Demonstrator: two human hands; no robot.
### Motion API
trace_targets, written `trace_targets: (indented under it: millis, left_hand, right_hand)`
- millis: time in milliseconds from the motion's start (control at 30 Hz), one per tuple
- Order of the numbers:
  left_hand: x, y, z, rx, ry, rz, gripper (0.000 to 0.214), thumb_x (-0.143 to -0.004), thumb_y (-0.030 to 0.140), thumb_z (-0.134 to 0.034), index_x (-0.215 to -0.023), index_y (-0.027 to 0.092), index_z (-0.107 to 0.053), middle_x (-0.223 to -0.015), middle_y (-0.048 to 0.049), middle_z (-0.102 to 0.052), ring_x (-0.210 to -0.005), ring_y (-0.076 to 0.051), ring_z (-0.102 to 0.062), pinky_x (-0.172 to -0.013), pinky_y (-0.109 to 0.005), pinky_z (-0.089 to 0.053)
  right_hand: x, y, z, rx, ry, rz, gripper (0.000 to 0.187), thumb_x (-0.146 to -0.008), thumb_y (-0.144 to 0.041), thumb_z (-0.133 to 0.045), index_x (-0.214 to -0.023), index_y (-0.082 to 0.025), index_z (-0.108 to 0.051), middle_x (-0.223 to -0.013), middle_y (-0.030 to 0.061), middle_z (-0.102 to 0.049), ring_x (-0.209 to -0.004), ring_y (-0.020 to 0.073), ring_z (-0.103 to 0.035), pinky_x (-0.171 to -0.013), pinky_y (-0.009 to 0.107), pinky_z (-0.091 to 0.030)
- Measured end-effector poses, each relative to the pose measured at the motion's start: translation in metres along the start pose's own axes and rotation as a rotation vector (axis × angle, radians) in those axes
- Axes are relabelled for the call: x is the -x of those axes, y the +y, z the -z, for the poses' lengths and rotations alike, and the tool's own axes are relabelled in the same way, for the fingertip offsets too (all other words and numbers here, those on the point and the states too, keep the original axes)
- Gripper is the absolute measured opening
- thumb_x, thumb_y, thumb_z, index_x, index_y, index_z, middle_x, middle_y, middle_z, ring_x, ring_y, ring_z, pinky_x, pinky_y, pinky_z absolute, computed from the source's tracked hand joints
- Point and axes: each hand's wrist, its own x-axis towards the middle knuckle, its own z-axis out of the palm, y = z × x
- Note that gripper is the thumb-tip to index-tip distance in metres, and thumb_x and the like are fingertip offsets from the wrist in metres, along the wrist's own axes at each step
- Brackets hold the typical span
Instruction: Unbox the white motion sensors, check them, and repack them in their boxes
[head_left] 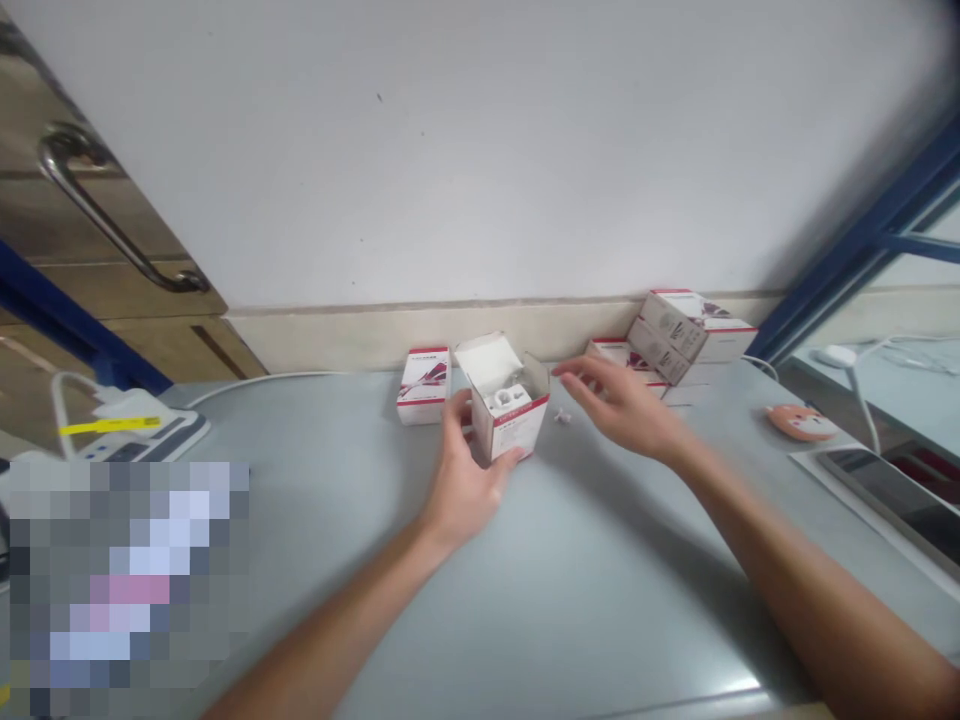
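Observation:
My left hand (465, 480) is wrapped round the lower part of a small white cardboard box (516, 432) with a red edge band. The box stands with its lid flap raised and a side flap folded out. Inside it sit white plastic parts (511, 397) whose kind I cannot make out. My right hand (619, 400) hovers just right of the box, fingers stretched out and apart from it, with nothing visible in them. A small white piece (562, 416) lies on the table between the box and my right hand.
A closed red-and-white box (424, 388) stands left of the open one. Several similar boxes (686, 335) are piled against the wall at right. An orange rounded object (801, 422) and a dark phone-like slab (892, 495) lie farther right. A power strip (142, 440) with cables is at left.

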Motion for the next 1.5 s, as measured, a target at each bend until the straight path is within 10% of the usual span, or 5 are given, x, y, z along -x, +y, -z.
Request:
trace_targets:
  millis: [233, 567, 933, 1500]
  left_hand:
    - [-0.001, -0.003, 0.004, -0.205, 0.115, -0.099, 0.072, -0.085, 0.027, -0.081, -0.145, 0.030, -0.041, -0.143, -0.0113, -0.056, -0.128, -0.027, -0.060, -0.106, -0.045, -0.051]
    - [-0.001, -0.003, 0.003, -0.373, 0.137, -0.344, 0.067, -0.087, 0.017, -0.077, -0.144, 0.029, -0.044, -0.130, -0.0095, -0.059, -0.117, -0.024, -0.064, -0.092, -0.036, -0.056]
    - [0.000, 0.008, 0.006, -0.487, 0.023, -0.485, 0.065, -0.087, 0.009, -0.073, -0.142, 0.031, -0.048, -0.118, -0.0049, -0.057, -0.103, -0.019, -0.064, -0.079, -0.029, -0.055]
    - [-0.002, 0.007, 0.004, -0.463, 0.058, -0.484, 0.063, -0.088, 0.013, -0.074, -0.142, 0.029, -0.048, -0.125, -0.0081, -0.057, -0.115, -0.023, -0.062, -0.093, -0.035, -0.055]
  right_hand:
    - [0.003, 0.028, -0.015, 0.200, -0.218, -0.072, 0.020, -0.097, -0.028, -0.065, -0.115, -0.026, -0.074, -0.111, 0.0064, -0.071, -0.081, 0.0197, -0.069, -0.074, 0.033, -0.050]
    - [0.012, -0.032, 0.008, -0.064, 0.505, 0.381, 0.021, -0.094, -0.029, -0.077, -0.100, -0.026, -0.057, -0.093, 0.0028, -0.067, -0.070, 0.0159, -0.058, -0.065, 0.031, -0.049]
    - [0.013, -0.032, 0.009, 0.375, 0.405, 0.538, 0.018, -0.102, -0.021, -0.065, -0.086, -0.022, -0.058, -0.078, 0.0020, -0.059, -0.068, 0.0164, -0.051, -0.066, 0.033, -0.040]
    - [0.018, -0.037, 0.012, 0.177, 0.199, 0.391, 0.013, -0.107, -0.023, -0.058, -0.102, -0.026, -0.070, -0.092, 0.0037, -0.067, -0.076, 0.0176, -0.060, -0.072, 0.034, -0.048]
